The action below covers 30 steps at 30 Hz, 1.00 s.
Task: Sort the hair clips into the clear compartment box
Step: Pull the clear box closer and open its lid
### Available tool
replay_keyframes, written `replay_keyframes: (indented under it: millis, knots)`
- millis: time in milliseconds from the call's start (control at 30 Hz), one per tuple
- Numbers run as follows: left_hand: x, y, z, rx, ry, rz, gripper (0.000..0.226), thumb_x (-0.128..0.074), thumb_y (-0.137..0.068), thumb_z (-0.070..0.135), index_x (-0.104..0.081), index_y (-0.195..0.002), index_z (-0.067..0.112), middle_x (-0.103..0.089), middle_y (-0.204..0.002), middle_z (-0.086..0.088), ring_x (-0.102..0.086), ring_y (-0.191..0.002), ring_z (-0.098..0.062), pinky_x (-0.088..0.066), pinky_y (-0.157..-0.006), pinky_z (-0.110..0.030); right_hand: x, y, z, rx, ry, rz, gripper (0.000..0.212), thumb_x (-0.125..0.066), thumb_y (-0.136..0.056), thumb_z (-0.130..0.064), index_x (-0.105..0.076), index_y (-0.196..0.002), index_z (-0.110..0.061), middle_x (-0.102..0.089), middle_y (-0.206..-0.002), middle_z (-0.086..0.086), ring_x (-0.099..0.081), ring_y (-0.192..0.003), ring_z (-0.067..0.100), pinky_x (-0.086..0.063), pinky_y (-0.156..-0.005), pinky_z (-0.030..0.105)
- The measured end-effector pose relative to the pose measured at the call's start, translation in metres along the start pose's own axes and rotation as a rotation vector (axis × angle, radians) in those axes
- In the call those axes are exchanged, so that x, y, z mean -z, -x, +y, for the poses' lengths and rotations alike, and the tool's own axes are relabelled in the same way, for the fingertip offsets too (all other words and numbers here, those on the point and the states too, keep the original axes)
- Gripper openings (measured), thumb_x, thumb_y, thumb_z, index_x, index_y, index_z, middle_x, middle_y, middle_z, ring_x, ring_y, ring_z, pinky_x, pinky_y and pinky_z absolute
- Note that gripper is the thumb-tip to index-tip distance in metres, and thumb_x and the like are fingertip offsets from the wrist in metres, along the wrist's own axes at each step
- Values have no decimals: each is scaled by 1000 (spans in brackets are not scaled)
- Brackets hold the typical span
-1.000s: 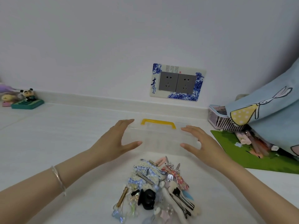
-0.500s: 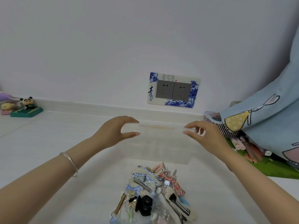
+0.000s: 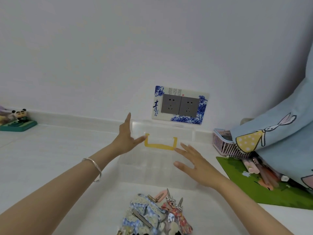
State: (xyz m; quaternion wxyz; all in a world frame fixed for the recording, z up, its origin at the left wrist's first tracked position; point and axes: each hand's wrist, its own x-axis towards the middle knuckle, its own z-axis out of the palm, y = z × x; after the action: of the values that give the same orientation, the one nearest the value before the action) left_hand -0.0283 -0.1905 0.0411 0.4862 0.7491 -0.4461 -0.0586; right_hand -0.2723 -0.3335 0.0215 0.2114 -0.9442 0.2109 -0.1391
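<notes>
- The clear compartment box [image 3: 152, 168] sits on the white worktop [image 3: 59, 158], between the two hands and close to the wall [image 3: 118, 56].
- Its lid [image 3: 162, 128] stands up at the back, with the yellow handle [image 3: 160, 147] on it. So the box is open.
- The hair clips [image 3: 152, 216] lie in one pile just in front of the box. None can be seen in the box yet, but its see-through walls make that hard to check.
- The box looks like thin, hard plastic. It is probably light and smooth, so it could slide if pushed. A good place to hold it would be by its side walls.
- The clips are small and light. Some look like hard metal or plastic, and some have soft cloth bows. They are tangled, so one may drag others along. It seems best to pinch one clip by its stiff part and lift slowly.
- The left hand [image 3: 126, 139] is up by the left edge of the lid. Its fingers point straight up and the thumb sticks out toward the handle. It holds nothing. A bracelet [image 3: 94, 167] is on that wrist.
- The right hand [image 3: 193, 167] is flat and spread over the right side of the box, palm down. It holds nothing. I cannot tell if it touches the box.
</notes>
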Motion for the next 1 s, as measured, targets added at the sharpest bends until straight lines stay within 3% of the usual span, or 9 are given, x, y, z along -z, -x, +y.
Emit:
replay_keyframes:
  millis: [67, 133, 233, 367, 567, 633, 700, 833, 1000]
  knots:
    - [-3, 1, -4, 91, -68, -125, 110, -69, -77, 47, 11, -149, 20, -1, -157, -10, -49, -119, -27, -37, -91, -26, 1, -2, 0, -35, -73, -51, 77, -38, -67, -84, -30, -137, -52, -10, -156, -23, 4, -144, 0, -4, -118, 35]
    - [-5, 0, -9, 156, -95, -205, 112, -66, -76, 55, 8, -149, 14, -4, -159, -9, -49, -121, -24, -35, -90, -25, 1, -3, -1, -41, -70, -75, 79, -40, -66, -83, -31, -138, -51, -14, -156, -21, 2, -144, 2, -5, -119, 36]
    - [-5, 0, -17, 230, -108, -255, 111, -62, -73, 64, -1, -149, 10, -25, -155, -12, -36, -136, -24, -30, -102, -29, 2, -2, -3, -45, -65, -81, 77, -40, -66, -82, -31, -137, -52, -19, -155, -19, -5, -144, 4, -7, -118, 34]
    - [-3, 4, -19, 254, -125, -256, 111, -59, -72, 69, -8, -148, 7, -20, -158, -8, -22, -144, -21, -20, -113, -34, 4, 0, -6, -46, -85, -74, 74, -42, -68, -78, -34, -136, -51, -26, -153, -17, -15, -141, 4, -12, -116, 31]
    - [4, 28, -1, 148, -277, -262, 102, -55, -77, 66, -12, -149, 8, -17, -158, -7, -20, -144, -24, -20, -113, -34, 8, 13, -17, 26, -38, 6, 71, -43, -74, -70, -36, -139, -42, -26, -153, -15, -11, -144, 5, -9, -119, 34]
    - [3, 42, 8, 4, -331, -208, 92, -53, -80, 63, -21, -147, 9, -22, -157, -7, -20, -144, -22, -18, -114, -33, 10, 26, -26, 126, -83, 122, 61, -50, -75, -67, -46, -131, -43, -36, -147, -19, -23, -140, 1, -18, -115, 28]
    - [0, 59, 17, -113, -327, -179, 83, -45, -79, 67, -33, -144, 16, -32, -153, -2, -24, -142, -19, -18, -114, -32, 12, 39, -35, 213, -210, 168, 44, -59, -75, -60, -59, -115, -42, -56, -125, -24, -48, -119, -3, -34, -99, 16]
    - [-10, 84, 21, -255, -458, -207, 71, -27, -81, 68, -45, -137, 27, -41, -149, 3, -29, -140, -17, -18, -114, -35, 9, 60, -44, 138, -265, -231, 18, -70, -79, -42, -70, -94, -31, -70, -92, -17, -60, -81, 0, -43, -67, 16]
    - [-12, 91, 15, -304, -590, -260, 68, -14, -83, 66, -49, -133, 36, -39, -150, 5, -32, -139, -14, -27, -110, -34, -6, 67, -43, 55, -190, -381, 25, -75, -75, -42, -71, -93, -26, -64, -83, -12, -53, -70, -4, -38, -62, 7]
